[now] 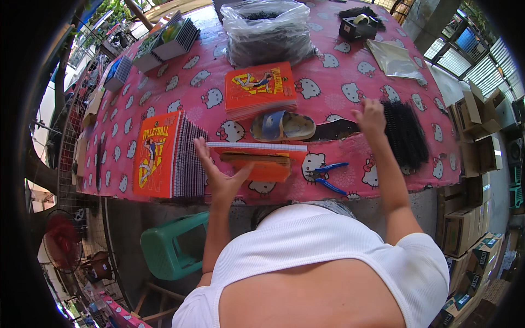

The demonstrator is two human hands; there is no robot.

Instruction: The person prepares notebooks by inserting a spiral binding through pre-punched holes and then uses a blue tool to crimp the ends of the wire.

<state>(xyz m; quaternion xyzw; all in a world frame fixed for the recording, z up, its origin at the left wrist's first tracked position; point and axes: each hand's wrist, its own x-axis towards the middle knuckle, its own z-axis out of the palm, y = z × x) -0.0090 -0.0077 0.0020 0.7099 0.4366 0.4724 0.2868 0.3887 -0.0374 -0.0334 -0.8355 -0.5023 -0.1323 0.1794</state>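
Observation:
My left hand (221,181) is at the left end of an unbound notebook (262,168) standing on its long edge, thumb across its orange cover and fingers at its end. White ruled pages and a brown board show along the top. My right hand (373,119) is raised beside a pile of black spiral binding coils (404,136), thumb apart from its bent fingers; I see nothing in it. Blue-handled pliers (330,177) lie between my arms. A blue slipper (283,126) rests just beyond the notebook.
Left stands a stack of orange notebooks (158,156); another stack (260,89) lies farther back. Behind are a plastic bag of black coils (267,35), a tape dispenser (358,27) and clear plastic sheets (395,59). A green stool (170,249) is below the table; cartons (465,229) stand right.

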